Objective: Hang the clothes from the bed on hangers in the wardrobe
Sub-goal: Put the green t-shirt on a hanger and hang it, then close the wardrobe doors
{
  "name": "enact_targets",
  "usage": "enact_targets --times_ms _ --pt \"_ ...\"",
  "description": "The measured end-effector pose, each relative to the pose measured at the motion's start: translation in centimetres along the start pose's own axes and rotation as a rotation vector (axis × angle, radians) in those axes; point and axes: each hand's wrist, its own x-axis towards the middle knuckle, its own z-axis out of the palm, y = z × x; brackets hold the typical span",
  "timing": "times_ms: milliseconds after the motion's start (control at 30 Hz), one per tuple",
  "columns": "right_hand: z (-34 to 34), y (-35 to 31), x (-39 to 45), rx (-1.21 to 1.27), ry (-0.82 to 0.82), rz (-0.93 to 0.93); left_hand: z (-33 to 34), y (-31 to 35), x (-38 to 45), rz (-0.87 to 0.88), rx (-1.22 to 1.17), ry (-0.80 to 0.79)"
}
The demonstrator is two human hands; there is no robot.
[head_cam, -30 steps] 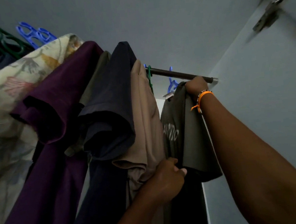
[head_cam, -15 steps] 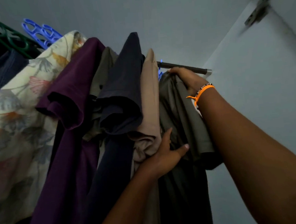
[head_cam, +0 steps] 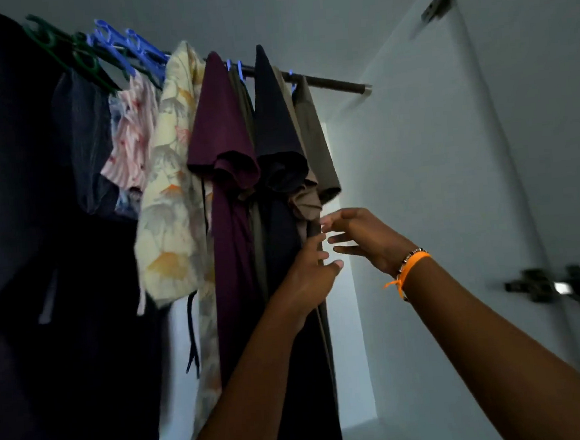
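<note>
the olive shirt (head_cam: 314, 139) now hangs by itself at the right end of the rail (head_cam: 334, 82), last in the row, just beside the tan shirt (head_cam: 306, 203) and the navy one (head_cam: 275, 124). a second ago the right hand (head_cam: 365, 238) was up at the rail setting the hanger; it has since dropped away, fingers spread loosely and holding nothing. the left hand (head_cam: 311, 273) has let go of the bunched cloth and rests with straight fingers against the hanging edge, likely smoothing it. that piece looks done, so the next would come from the bed, which is out of view. a short bare stretch of rail remains before the wardrobe wall (head_cam: 433, 175); the open door (head_cam: 550, 133) stands close on the right.
</note>
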Motion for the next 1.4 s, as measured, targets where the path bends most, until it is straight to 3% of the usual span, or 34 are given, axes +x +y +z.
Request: enact_targets --times_ms 300,767,900,1167,1400 --pt "1.3 -3.8 -18.0 0.043 0.018 0.174 0.1 3.6 -14.6 -0.190 -0.276 0.071" --pt "3.3 -13.2 -42.0 0.180 -0.093 0.195 1.2 11.0 -37.6 -0.361 -0.535 0.213" --pt "4.6 -14.5 -49.7 0.234 -0.140 0.265 1.9 12.4 -45.9 -0.503 -0.513 0.261" --pt "10.5 -18.1 -61.8 0.344 -0.294 0.396 -1.1 14.4 -61.5 -0.541 -0.424 0.374" --pt "20.2 -22.7 -70.2 0.388 -0.563 0.435 -7.3 15.4 -74.9 -0.707 -0.334 0.663"
